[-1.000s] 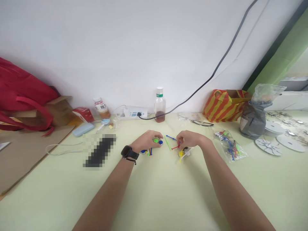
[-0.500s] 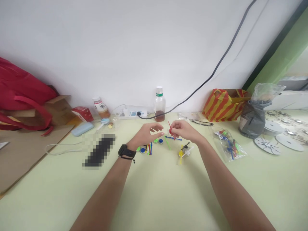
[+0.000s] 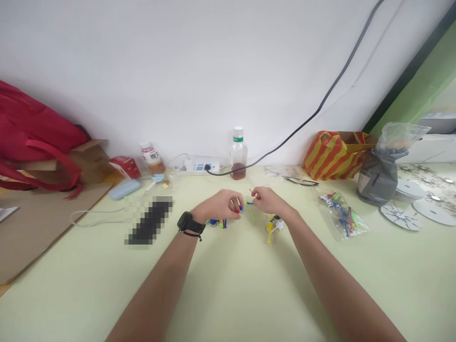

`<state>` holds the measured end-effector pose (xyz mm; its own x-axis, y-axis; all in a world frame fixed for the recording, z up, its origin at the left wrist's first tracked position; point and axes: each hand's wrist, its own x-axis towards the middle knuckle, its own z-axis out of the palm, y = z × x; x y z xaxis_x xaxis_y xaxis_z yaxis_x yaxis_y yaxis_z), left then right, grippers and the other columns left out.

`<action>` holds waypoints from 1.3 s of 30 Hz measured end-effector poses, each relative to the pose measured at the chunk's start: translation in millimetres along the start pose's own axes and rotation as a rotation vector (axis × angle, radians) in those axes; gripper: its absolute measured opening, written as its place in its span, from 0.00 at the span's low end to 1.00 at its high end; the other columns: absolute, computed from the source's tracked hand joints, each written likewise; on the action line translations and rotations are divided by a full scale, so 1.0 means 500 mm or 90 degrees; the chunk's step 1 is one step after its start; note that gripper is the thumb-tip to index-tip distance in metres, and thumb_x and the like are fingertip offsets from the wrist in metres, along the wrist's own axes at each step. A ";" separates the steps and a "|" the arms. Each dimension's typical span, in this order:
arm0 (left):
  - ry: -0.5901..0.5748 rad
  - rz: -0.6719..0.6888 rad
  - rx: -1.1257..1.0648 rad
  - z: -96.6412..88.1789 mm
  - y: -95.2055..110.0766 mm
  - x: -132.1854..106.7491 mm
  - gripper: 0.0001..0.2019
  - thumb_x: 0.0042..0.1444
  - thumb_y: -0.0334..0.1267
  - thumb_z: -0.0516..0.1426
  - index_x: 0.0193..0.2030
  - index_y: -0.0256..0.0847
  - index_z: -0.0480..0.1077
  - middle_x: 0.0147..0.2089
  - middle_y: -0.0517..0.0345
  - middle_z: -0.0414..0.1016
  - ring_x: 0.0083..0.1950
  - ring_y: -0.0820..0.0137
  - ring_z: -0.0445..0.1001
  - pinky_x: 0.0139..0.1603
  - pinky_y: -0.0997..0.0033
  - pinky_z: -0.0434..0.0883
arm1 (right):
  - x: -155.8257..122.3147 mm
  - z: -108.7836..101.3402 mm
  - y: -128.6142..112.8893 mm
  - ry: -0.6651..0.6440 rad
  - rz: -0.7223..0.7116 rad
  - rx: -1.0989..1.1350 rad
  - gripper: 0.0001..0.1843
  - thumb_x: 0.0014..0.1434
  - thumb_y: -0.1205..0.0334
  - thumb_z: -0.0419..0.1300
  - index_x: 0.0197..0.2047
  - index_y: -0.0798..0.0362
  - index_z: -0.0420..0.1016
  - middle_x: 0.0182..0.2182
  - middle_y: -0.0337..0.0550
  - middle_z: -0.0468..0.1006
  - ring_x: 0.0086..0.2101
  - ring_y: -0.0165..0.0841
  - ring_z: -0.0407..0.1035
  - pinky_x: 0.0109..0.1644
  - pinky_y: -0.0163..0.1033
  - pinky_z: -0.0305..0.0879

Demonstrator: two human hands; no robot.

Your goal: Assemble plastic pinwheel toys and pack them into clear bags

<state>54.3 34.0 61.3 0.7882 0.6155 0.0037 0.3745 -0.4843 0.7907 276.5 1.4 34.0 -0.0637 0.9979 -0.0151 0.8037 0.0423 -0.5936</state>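
Note:
My left hand (image 3: 223, 204), with a black watch on its wrist, is closed, fingertips pinching a small red plastic piece (image 3: 236, 210). Opposite it, my right hand (image 3: 266, 199) grips a thin red plastic stick (image 3: 252, 192), whose end pokes out past the fingers. The two hands are apart. Between them on the table lie a green stick (image 3: 251, 212) and a blue stick, partly hidden by my right hand. Below my left hand sit coloured sticks (image 3: 223, 223) and a blue round piece (image 3: 213, 222). Yellow (image 3: 270, 232), white and black pieces lie beneath my right wrist.
A clear bag of coloured parts (image 3: 344, 216) lies to the right, near white discs (image 3: 401, 217) and a grey bag (image 3: 378, 175). A bottle (image 3: 238, 154) and a power strip (image 3: 201, 165) stand by the wall. A blurred dark object (image 3: 149, 223) lies left.
My left hand has gone from open to pinching a small red piece. My right hand has turned knuckles-up, and the red stick in it now points up and left.

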 end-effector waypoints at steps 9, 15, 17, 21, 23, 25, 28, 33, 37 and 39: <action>-0.071 0.024 0.123 -0.005 -0.009 0.002 0.07 0.38 0.32 0.67 0.28 0.43 0.83 0.35 0.55 0.80 0.28 0.69 0.75 0.25 0.74 0.68 | -0.002 -0.006 0.026 -0.018 0.022 -0.104 0.09 0.59 0.63 0.64 0.44 0.54 0.77 0.46 0.52 0.78 0.46 0.41 0.71 0.42 0.37 0.60; -0.051 0.012 0.151 -0.024 -0.034 0.000 0.09 0.39 0.35 0.69 0.31 0.44 0.83 0.34 0.57 0.79 0.29 0.69 0.75 0.28 0.73 0.69 | -0.006 0.006 0.026 -0.066 0.032 -0.096 0.06 0.60 0.63 0.64 0.42 0.53 0.76 0.40 0.48 0.80 0.35 0.36 0.72 0.35 0.36 0.59; -0.030 0.013 0.163 -0.030 -0.043 -0.001 0.11 0.40 0.39 0.70 0.35 0.44 0.83 0.38 0.57 0.79 0.31 0.68 0.76 0.32 0.72 0.70 | -0.006 0.011 0.022 -0.068 0.026 -0.086 0.09 0.61 0.59 0.64 0.44 0.53 0.76 0.40 0.49 0.80 0.35 0.36 0.72 0.34 0.35 0.59; 0.045 0.031 0.201 -0.034 -0.061 -0.002 0.19 0.39 0.43 0.72 0.41 0.45 0.81 0.42 0.55 0.79 0.43 0.62 0.77 0.43 0.69 0.72 | -0.007 0.024 0.008 -0.076 0.006 -0.063 0.14 0.58 0.61 0.66 0.48 0.53 0.74 0.39 0.47 0.80 0.34 0.34 0.71 0.33 0.34 0.59; 0.047 0.016 0.196 -0.034 -0.066 -0.001 0.20 0.39 0.45 0.72 0.41 0.44 0.81 0.42 0.55 0.79 0.44 0.61 0.77 0.43 0.69 0.71 | -0.007 0.024 0.001 -0.077 -0.006 -0.049 0.16 0.58 0.63 0.65 0.49 0.53 0.74 0.39 0.46 0.80 0.33 0.34 0.71 0.32 0.34 0.59; 0.024 -0.008 0.174 -0.033 -0.069 -0.001 0.19 0.42 0.46 0.70 0.42 0.43 0.81 0.41 0.55 0.80 0.40 0.63 0.77 0.40 0.70 0.71 | -0.009 0.011 -0.001 -0.075 -0.019 -0.035 0.14 0.59 0.64 0.63 0.49 0.53 0.75 0.39 0.46 0.80 0.34 0.34 0.71 0.33 0.34 0.61; 0.008 -0.014 0.166 -0.034 -0.069 -0.001 0.18 0.44 0.45 0.69 0.42 0.43 0.81 0.40 0.55 0.81 0.37 0.64 0.77 0.39 0.70 0.71 | -0.017 -0.034 0.005 -0.087 -0.051 -0.014 0.09 0.57 0.67 0.63 0.42 0.53 0.79 0.38 0.44 0.81 0.34 0.33 0.72 0.37 0.34 0.63; 0.028 -0.002 0.217 -0.035 -0.062 -0.004 0.19 0.45 0.45 0.69 0.45 0.45 0.81 0.45 0.54 0.80 0.41 0.62 0.77 0.42 0.69 0.71 | -0.047 -0.098 0.014 -0.281 -0.089 0.055 0.06 0.47 0.66 0.68 0.32 0.49 0.84 0.33 0.40 0.82 0.32 0.35 0.72 0.34 0.35 0.63; 0.054 0.020 0.228 -0.023 -0.046 -0.004 0.17 0.47 0.44 0.68 0.46 0.47 0.81 0.47 0.53 0.79 0.50 0.58 0.76 0.48 0.68 0.71 | -0.056 -0.091 0.005 -0.386 -0.056 0.005 0.12 0.36 0.64 0.74 0.29 0.49 0.85 0.31 0.38 0.82 0.28 0.32 0.71 0.29 0.34 0.60; 0.055 0.029 0.232 -0.016 -0.039 -0.002 0.15 0.50 0.43 0.67 0.45 0.48 0.81 0.47 0.54 0.79 0.53 0.57 0.74 0.52 0.67 0.71 | -0.056 -0.084 0.003 -0.403 -0.029 -0.024 0.12 0.33 0.66 0.74 0.27 0.49 0.83 0.28 0.37 0.80 0.25 0.32 0.70 0.27 0.34 0.59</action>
<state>42.2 47.8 50.8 0.7698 0.6308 0.0977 0.5015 -0.6923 0.5189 304.3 -24.2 67.1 -0.4266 0.7727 -0.4700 0.8116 0.0978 -0.5759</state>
